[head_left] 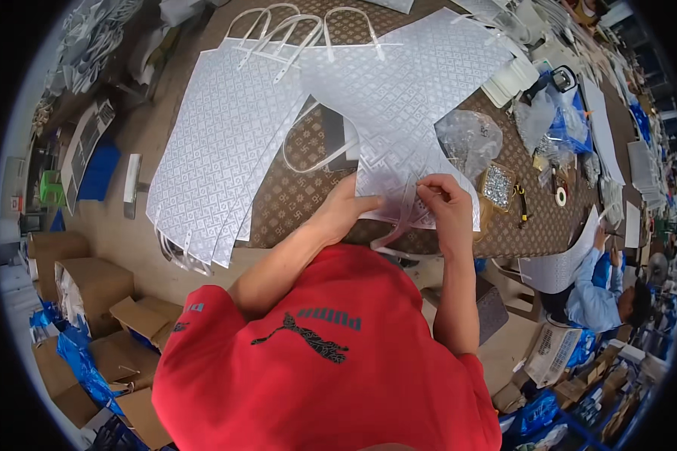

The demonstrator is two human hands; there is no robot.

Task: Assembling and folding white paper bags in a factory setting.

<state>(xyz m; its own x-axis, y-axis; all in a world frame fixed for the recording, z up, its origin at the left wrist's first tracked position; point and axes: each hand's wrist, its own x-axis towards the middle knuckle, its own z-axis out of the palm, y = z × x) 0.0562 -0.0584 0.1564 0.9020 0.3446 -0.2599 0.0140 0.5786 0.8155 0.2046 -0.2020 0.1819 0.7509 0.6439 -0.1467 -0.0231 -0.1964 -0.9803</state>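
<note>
L hand [347, 211] grip holding silver panel [396, 154], frame ctr, fingers partly hidden underneath, R hand [448, 209] by pale strap [408, 203], can't tell if its grip holds it, clear bag [470, 140] + metal bits [497, 186] ctr-right on tabletop [282, 207]

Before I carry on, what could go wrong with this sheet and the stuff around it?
The open box of small metal pieces sits right by the edge of the silver sheet under the hands, so shifting the sheet might knock it and spill some.
The pale strap by the right hand runs down toward the red shirt and might snag there.
The fanned sheets on the left overhang the table edge and could slide off.
</note>
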